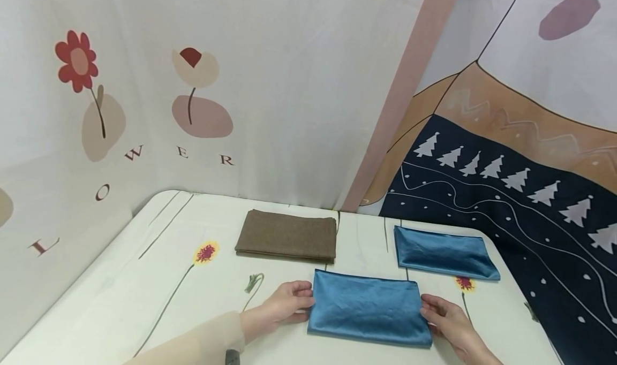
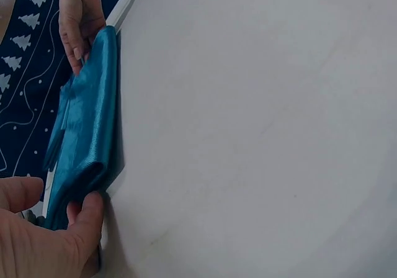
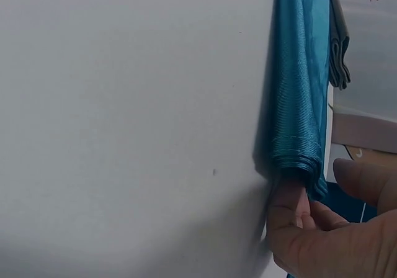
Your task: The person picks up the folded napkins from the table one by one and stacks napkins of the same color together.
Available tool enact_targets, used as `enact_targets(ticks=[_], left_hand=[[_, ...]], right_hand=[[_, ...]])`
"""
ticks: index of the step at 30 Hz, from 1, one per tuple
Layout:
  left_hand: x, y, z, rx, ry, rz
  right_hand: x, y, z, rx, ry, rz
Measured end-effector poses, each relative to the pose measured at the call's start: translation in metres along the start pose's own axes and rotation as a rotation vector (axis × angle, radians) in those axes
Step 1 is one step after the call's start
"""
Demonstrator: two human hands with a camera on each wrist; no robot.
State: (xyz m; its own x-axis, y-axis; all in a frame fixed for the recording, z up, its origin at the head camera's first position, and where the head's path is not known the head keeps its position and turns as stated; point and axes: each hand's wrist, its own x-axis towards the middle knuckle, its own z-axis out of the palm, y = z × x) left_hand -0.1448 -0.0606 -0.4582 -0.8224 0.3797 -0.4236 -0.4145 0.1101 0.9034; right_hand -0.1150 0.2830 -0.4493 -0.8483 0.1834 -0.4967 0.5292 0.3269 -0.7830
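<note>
A folded blue satin cloth point(image 1: 368, 309) lies flat near the front of the table, its layered folds showing at the short end in the right wrist view. At its left edge is my left hand point(image 1: 286, 303), fingertips touching the side; in the left wrist view its thumb and a finger stand apart. My right hand point(image 1: 450, 322) is at the opposite edge. The right wrist view shows its fingers point(image 3: 288, 206) against the lower end of the folds, partly hidden under them, with the thumb off the cloth. Neither hand visibly pinches the fabric.
A folded brown cloth point(image 1: 286, 236) lies behind on the left, and a second folded blue satin cloth point(image 1: 445, 253) is at the back right near the table's edge. The table point(image 1: 183, 306) wears a white flowered cover. Printed curtains point(image 1: 299, 97) hang behind it.
</note>
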Motion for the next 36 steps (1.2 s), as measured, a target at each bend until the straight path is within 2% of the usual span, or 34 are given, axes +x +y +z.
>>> enact_targets(ticks=[6, 20, 27, 36], left_hand=[[0.0026, -0.0026, 0.0028, -0.007, -0.013, 0.015], [0.0077, -0.0047, 0.0086, 0.027, 0.015, 0.058], [0.0092, -0.0064, 0.0093, 0.036, 0.042, 0.041], [0.0084, -0.0092, 0.0089, 0.026, 0.055, 0.057]], right_hand=[[-0.0001, 0.001, 0.0016, 0.006, -0.007, -0.015], [0.0035, 0.0003, 0.0032, -0.018, -0.013, 0.002], [0.0028, 0.0011, 0.0041, 0.001, 0.001, -0.012], [0.0032, 0.0034, 0.0037, 0.017, 0.01, -0.026]])
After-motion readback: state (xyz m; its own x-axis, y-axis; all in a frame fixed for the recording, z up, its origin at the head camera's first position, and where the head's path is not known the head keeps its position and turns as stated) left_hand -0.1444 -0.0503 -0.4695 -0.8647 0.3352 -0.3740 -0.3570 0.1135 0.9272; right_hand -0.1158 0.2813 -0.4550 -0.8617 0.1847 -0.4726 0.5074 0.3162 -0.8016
